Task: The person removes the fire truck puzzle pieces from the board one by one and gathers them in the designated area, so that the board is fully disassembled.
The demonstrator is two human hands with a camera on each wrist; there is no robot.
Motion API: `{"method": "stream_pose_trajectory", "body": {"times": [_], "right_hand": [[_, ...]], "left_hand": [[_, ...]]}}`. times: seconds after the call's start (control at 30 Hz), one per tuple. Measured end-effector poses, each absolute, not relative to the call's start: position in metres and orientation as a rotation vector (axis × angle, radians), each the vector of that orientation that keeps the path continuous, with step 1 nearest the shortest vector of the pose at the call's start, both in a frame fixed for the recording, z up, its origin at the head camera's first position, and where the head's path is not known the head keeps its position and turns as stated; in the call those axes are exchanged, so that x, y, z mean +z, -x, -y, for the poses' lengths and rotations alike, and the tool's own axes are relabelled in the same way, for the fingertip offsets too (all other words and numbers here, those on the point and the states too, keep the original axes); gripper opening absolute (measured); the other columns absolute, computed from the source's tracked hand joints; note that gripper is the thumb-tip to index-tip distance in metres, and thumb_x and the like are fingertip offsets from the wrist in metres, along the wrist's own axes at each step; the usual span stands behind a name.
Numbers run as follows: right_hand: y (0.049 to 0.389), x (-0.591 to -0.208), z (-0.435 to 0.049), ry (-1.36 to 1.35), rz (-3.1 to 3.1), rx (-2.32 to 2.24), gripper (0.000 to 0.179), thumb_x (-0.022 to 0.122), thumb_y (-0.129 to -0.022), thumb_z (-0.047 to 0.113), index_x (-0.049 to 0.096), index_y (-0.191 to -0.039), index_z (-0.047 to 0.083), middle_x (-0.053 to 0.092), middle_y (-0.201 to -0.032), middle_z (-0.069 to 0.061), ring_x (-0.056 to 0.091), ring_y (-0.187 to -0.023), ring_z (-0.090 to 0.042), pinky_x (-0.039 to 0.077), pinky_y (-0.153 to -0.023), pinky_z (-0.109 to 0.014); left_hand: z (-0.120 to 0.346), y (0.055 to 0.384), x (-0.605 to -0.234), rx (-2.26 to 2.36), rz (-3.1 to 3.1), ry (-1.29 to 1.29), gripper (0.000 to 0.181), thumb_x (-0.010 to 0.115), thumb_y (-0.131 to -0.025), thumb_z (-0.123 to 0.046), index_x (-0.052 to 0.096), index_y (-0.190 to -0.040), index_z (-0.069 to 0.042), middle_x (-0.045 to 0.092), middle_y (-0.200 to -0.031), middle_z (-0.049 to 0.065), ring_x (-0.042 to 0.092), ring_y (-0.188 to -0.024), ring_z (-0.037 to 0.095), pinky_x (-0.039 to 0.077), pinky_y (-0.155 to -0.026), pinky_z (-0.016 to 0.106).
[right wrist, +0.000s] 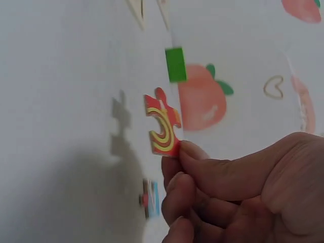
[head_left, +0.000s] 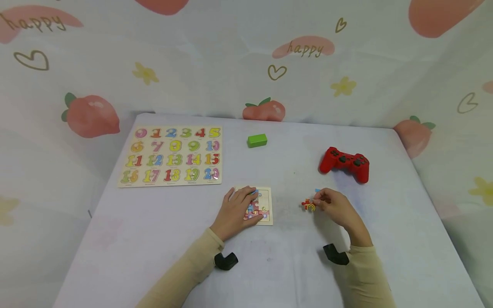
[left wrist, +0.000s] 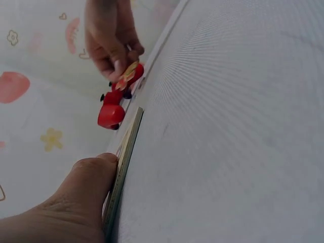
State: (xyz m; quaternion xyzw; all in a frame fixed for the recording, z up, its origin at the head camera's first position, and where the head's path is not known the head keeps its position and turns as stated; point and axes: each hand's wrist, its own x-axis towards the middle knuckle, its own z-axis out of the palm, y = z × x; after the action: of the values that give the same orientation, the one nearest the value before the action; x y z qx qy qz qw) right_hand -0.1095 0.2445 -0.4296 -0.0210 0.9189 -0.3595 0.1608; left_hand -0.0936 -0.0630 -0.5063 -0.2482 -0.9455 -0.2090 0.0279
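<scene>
At the far left of the worktop (head_left: 285, 265), a number board (head_left: 172, 156) lay flat, printed with colored numerals from 0 to 20. Nearer the person, the left hand (head_left: 236, 211) rested over a small puzzle board (head_left: 270, 201), fingers spread, its grip apart and the thumb at the near edge. Several joined pieces showed in the frame beside the palm. Beyond the puzzle board stood a green block (head_left: 257, 140). To the right, a red puzzle piece (right wrist: 169, 124) with yellow arcs was raised above the worktop, its shadow falling apart from it. The right hand (head_left: 339, 209) had its grip clamped on that piece, between thumb and fingertips. A partly blue piece (right wrist: 153, 198) lay near those fingers. Farther back, at the right, lay a red game controller (head_left: 344, 163).
</scene>
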Motion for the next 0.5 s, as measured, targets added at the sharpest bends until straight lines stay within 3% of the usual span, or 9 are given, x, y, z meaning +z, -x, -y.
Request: {"method": "stream_pose_trajectory", "body": {"times": [0.5], "right_hand": [[0.100, -0.439, -0.280, 0.013, -2.656, -0.965, 0.016, 0.064, -0.091, 0.014, 0.062, -0.098, -0.001, 0.063, -0.089, -0.009, 0.052, -0.082, -0.020, 0.044, -0.067, -0.029]], "left_hand": [[0.064, 0.094, -0.507, -0.677, 2.885, 0.767, 0.067, 0.058, -0.087, -0.059, 0.051, -0.138, -0.017, 0.042, -0.145, -0.002, 0.035, -0.136, 0.016, 0.019, -0.115, 0.049]]}}
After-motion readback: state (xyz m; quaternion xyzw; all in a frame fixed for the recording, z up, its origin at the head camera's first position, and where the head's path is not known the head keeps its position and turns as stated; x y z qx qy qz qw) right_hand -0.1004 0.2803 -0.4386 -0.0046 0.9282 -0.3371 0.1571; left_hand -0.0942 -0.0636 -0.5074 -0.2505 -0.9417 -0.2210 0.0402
